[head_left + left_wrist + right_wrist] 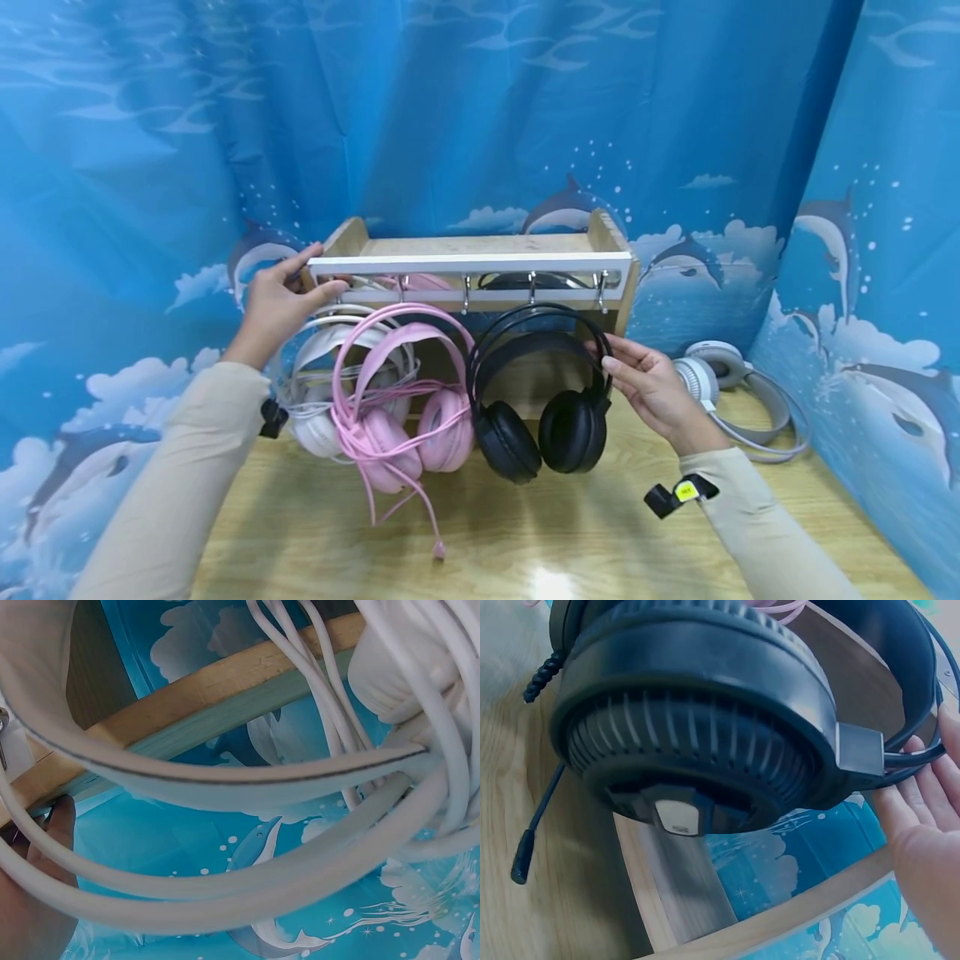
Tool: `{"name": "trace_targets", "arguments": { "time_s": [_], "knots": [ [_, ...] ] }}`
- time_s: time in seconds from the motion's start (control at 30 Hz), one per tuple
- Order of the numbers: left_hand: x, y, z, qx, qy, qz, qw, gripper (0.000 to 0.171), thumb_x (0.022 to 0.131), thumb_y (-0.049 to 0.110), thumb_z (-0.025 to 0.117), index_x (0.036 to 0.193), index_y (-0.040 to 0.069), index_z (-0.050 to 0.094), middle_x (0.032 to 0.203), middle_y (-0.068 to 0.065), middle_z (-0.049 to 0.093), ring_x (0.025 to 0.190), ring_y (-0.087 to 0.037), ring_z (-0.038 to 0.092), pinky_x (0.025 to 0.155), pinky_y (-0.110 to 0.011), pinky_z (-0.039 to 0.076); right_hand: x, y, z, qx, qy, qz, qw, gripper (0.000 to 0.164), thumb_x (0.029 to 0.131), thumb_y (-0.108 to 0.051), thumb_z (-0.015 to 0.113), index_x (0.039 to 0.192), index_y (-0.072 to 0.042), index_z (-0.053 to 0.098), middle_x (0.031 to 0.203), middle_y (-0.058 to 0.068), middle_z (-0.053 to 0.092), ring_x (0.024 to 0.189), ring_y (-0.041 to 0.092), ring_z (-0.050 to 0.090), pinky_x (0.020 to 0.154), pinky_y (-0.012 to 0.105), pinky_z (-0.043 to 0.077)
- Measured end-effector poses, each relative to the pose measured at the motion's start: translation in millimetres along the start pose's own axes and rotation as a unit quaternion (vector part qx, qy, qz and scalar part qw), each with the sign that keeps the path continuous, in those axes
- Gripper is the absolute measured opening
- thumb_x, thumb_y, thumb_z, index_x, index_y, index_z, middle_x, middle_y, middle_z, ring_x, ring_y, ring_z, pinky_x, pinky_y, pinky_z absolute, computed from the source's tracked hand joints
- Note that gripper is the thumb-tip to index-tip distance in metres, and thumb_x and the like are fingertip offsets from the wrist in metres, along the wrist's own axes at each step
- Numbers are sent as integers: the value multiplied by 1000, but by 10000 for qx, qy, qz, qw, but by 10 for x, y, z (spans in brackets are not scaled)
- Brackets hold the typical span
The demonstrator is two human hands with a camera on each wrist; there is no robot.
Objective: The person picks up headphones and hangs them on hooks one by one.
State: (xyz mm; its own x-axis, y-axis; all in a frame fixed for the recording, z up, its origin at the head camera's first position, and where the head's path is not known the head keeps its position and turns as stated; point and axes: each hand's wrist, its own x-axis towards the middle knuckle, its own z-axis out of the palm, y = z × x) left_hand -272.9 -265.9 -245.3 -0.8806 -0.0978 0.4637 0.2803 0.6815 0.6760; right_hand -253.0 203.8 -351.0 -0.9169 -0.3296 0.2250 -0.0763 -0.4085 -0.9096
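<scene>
A wooden rack with a white front rail (420, 265) stands against the backdrop, with several metal hooks (467, 293) along it. My left hand (281, 304) grips the rack's left end, thumb on the front rail. Just below it hang white headphones (318, 429) with a looped cable, partly behind pink headphones (446, 429). My right hand (652, 387) holds black headphones (510, 442) by the right side of the headband, between thumb and fingers. Their headband top is in front of the right-hand hooks; whether it sits on one I cannot tell.
White-and-grey headphones (765, 400) lie on the wooden table (615, 533), right of the rack. A pink cable end (438, 548) dangles in front of the rack. Blue dolphin-print sheeting (480, 108) surrounds the back and sides.
</scene>
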Motion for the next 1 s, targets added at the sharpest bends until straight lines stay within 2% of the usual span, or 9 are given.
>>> {"name": "trace_targets", "arguments": {
  "time_s": [0.4, 0.63, 0.7, 0.83, 0.93, 1.0],
  "knots": [
    [0, -6, 1, -49, -18, -26, 10000, 75, 79, 52, 71, 143, 25, 46, 75, -5, 50, 66, -14, 45, 52, -23, 41, 14, 75, -33, -146, 123, 18, 9998, 27, 97, -3, 54, 116, -18, 67, 116, -3, 68, 109, 7, 62, 91, 23, 50],
    [5, -6, 4, -97, -11, -19, 10000, 75, 79, 52, 72, 144, 23, 46, 78, -5, 52, 67, -12, 46, 52, -22, 42, 10, 99, -18, -270, 245, 163, 9992, 26, 96, -5, 56, 115, -20, 68, 116, -6, 68, 107, 6, 62, 89, 20, 50],
    [5, -8, 4, -103, -11, -18, 9999, 75, 79, 52, 72, 144, 23, 46, 78, -5, 52, 67, -12, 47, 52, -22, 42, 6, 106, -10, -298, 319, 199, 9988, 27, 96, -5, 56, 118, -18, 66, 115, -8, 68, 107, 5, 62, 89, 20, 49],
    [7, -15, 6, -116, -13, -3, 9999, 74, 79, 52, 71, 143, 24, 46, 76, -4, 51, 65, -12, 45, 51, -23, 41, -9, 113, 26, -631, 620, 341, 9955, 43, 98, -10, 55, 139, -3, 47, 122, -8, 63, 113, 3, 58, 92, 19, 47],
    [9, -20, 9, -132, -13, 11, 9999, 74, 79, 52, 71, 143, 25, 47, 71, -5, 47, 62, -14, 41, 50, -25, 38, -30, 121, 66, -997, 852, 487, 9902, 59, 100, -17, 53, 147, 7, 26, 142, 6, 48, 129, 12, 46, 99, 21, 42],
    [8, -20, 10, -134, -23, 18, 9999, 74, 79, 53, 71, 143, 26, 46, 70, -5, 45, 61, -15, 40, 49, -26, 38, -46, 129, 92, -1118, 952, 539, 9877, 63, 101, -19, 51, 148, 8, 20, 151, 15, 33, 138, 21, 34, 104, 24, 37]
  ]
}}
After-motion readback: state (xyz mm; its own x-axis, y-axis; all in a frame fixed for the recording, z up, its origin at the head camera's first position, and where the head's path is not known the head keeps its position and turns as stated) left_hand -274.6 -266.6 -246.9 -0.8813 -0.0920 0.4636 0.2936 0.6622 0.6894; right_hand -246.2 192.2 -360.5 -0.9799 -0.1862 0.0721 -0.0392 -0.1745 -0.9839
